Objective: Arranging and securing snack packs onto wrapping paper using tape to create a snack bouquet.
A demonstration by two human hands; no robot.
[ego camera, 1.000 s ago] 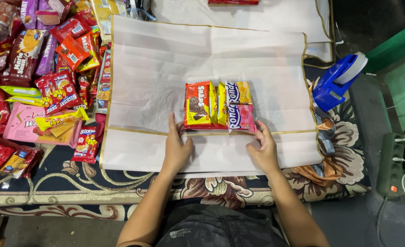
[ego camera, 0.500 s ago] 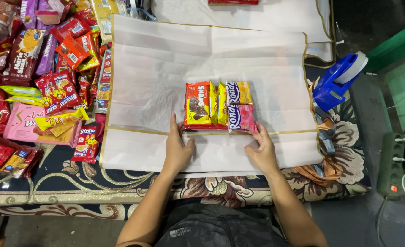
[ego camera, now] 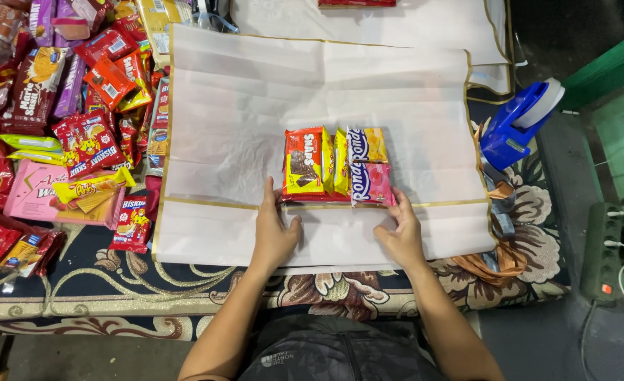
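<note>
Surface: patterned dark cloth [ego camera: 185,289] under one large white wrapping sheet [ego camera: 255,120].
Count: three snack packets [ego camera: 336,166] in a block; two hands.
Unclear: side heap of snacks [ego camera: 58,127] overlaps, cut off, uncountable.
Hands: left hand [ego camera: 275,229] and right hand [ego camera: 398,233] flat, open, fingertips touching the block's near edge.

Yellow-red snack packets [ego camera: 336,166] mid-sheet; red, purple, pink packet heap [ego camera: 58,120] far left.
</note>
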